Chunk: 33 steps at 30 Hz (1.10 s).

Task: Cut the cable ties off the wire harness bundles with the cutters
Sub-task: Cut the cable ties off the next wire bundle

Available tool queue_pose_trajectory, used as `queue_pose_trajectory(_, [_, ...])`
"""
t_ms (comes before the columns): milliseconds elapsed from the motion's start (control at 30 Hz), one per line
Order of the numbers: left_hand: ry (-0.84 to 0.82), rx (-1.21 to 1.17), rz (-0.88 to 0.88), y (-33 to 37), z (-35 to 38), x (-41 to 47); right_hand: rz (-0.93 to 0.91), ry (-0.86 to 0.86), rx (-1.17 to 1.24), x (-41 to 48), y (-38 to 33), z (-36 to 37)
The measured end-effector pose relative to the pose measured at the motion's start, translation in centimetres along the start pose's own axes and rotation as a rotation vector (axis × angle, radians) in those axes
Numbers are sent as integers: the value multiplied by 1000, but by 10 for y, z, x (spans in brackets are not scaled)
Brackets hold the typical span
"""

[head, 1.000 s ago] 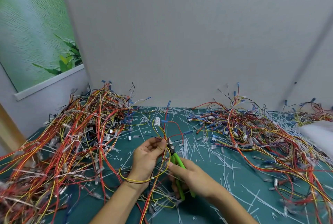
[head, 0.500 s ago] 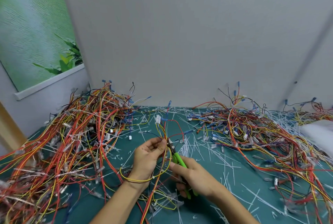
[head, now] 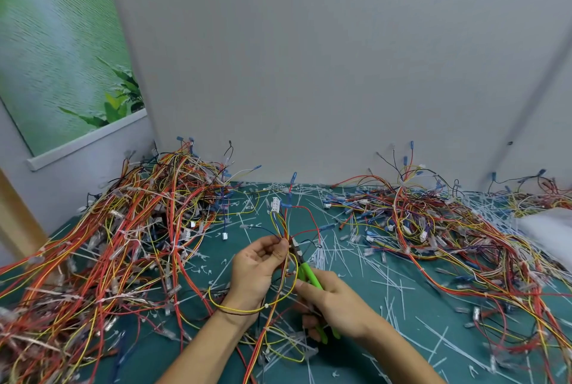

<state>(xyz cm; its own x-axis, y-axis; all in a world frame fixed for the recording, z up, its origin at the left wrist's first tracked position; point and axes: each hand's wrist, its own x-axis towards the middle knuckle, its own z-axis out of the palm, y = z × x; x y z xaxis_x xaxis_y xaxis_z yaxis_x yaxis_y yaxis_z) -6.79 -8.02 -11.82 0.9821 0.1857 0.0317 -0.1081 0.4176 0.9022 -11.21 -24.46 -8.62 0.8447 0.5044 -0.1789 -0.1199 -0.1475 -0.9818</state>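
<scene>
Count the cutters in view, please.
1: green-handled cutters held in the right hand, nose at the wire bundle pinched by the left hand. Others may be hidden under the wire heaps.

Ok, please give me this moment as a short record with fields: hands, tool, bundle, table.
left hand: pinches the held harness bundle between thumb and fingers
right hand: grips the green-handled cutters
cutters: tip at the bundle beside the left fingertips; tie itself too small to see
white connector: at the bundle's upper end
mat: green, strewn with cut ties; left wire pile and right wire pile on it
</scene>
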Motion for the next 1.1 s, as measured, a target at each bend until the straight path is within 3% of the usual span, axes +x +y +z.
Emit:
queue_pose_trajectory(400, [17,128,69,-9,2,0,-31,107,-103,6,5,4])
queue_pose_trajectory(833, [34,30,9,-9,0,2,-47,29,-124,4,3,-4])
queue_pose_trajectory(1100, [12,106,100,-6,0,1,-26,0,-23,3,3,-2])
